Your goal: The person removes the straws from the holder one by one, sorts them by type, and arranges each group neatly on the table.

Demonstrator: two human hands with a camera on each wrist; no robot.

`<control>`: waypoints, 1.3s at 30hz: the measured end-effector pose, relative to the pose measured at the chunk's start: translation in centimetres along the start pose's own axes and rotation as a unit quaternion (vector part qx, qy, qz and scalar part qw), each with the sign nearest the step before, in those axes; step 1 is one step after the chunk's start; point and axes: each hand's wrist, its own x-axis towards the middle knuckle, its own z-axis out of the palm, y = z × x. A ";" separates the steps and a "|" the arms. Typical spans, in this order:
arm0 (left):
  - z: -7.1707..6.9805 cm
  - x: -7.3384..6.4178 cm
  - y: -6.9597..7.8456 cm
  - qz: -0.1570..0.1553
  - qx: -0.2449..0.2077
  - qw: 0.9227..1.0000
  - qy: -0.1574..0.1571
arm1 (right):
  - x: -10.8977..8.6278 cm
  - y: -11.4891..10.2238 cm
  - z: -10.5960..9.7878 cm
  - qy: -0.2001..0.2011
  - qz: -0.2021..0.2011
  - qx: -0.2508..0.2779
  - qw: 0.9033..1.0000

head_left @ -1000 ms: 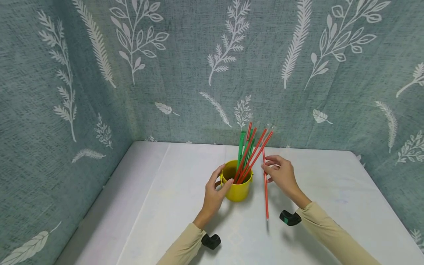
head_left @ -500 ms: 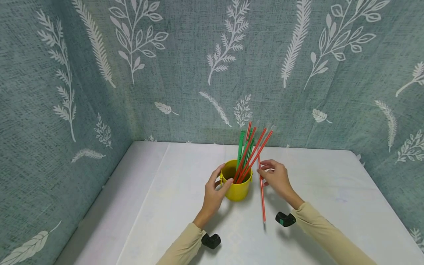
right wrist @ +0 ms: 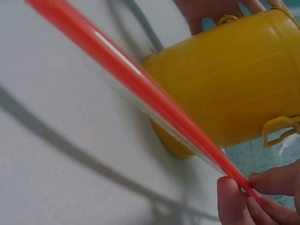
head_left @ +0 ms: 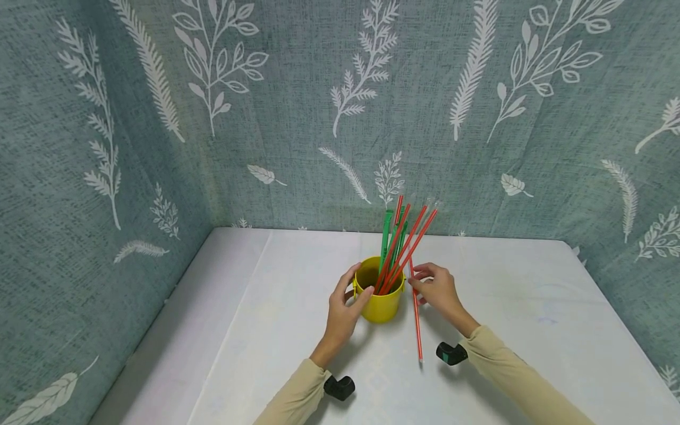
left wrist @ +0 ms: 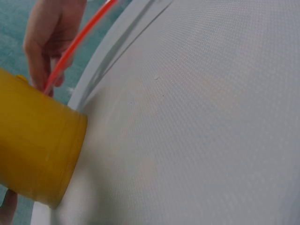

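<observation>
A small yellow bucket (head_left: 383,310) stands on the table, holding several red straws (head_left: 419,233) and green straws (head_left: 385,236) that lean to the right. My left hand (head_left: 340,313) grips its left side, thumb at the near rim and fingers round the far left. Just right of the bucket, my right hand (head_left: 440,290) pinches one more red straw (head_left: 417,330) between thumb and fingers. In the right wrist view this glossy straw (right wrist: 131,75) slants across in front of the bucket (right wrist: 220,84). The left wrist view shows the bucket's side (left wrist: 37,145) with the right hand (left wrist: 51,35) beyond.
A white table (head_left: 276,342) lies under everything. Teal cloth (head_left: 297,118) with white leaf patterns hangs behind it and along the left. Black wrist devices (head_left: 339,388) sit at both sleeves.
My right hand has moved left, bringing its straw closer to the bucket and slightly nearer the front edge. The left hand and the bucket stay where they were.
</observation>
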 end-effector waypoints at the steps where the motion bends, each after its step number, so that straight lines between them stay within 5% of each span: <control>1: 0.0 0.0 0.0 0.001 0.001 1.000 0.001 | 0.0 0.1 0.1 -0.002 0.001 -0.003 1.000; 17: -0.1 0.0 -0.2 0.014 -0.006 1.000 0.005 | 0.7 1.8 1.6 0.008 -0.001 -0.045 0.999; 28: 0.0 -0.1 -0.1 0.015 -0.001 1.000 0.006 | 1.1 2.5 2.2 0.047 -0.053 -0.117 0.991; 39: 0.0 -0.1 -0.1 0.004 -0.006 1.000 0.001 | 0.9 2.5 1.8 0.027 -0.030 -0.104 0.994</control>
